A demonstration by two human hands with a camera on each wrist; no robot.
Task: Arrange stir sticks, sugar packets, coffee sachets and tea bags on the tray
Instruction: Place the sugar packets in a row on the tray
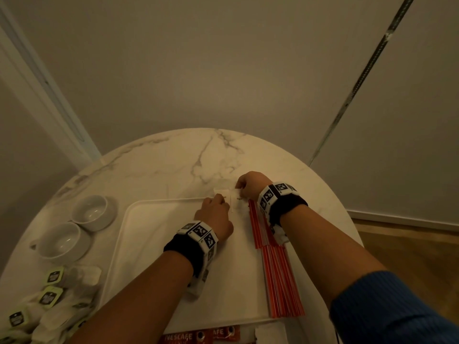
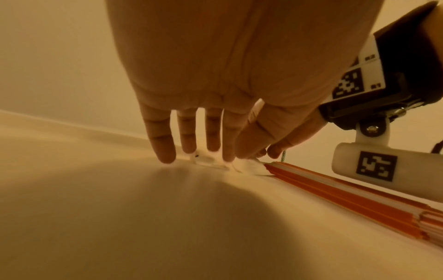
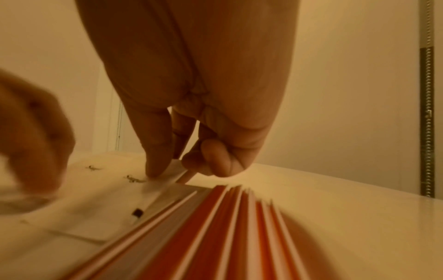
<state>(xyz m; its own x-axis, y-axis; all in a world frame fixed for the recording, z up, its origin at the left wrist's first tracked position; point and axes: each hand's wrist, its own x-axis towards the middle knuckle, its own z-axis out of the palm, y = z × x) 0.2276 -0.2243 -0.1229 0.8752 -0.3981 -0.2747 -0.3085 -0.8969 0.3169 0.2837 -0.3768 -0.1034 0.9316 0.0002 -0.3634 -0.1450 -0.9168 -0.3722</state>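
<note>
Tray [image 1: 139,244] left and centre floor is bare: widest free lane, reachable from the near side between the two forearms. Right strip of the tray is blocked by the stir sticks [image 1: 275,264], a fanned red run from the far rim almost to the near one. Far right corner is crowded: sugar packets [image 1: 233,198], left hand [image 1: 216,214] and right hand [image 1: 250,184] all sit there, packets touching the stick ends. Left of the tray, two white bowls [image 1: 74,227] and the tea bags [image 1: 49,296] fill the bench [image 1: 173,157] edge. Coffee sachets [image 1: 201,337] lie along the near rim. Far half of the bench behind the tray is open.
</note>
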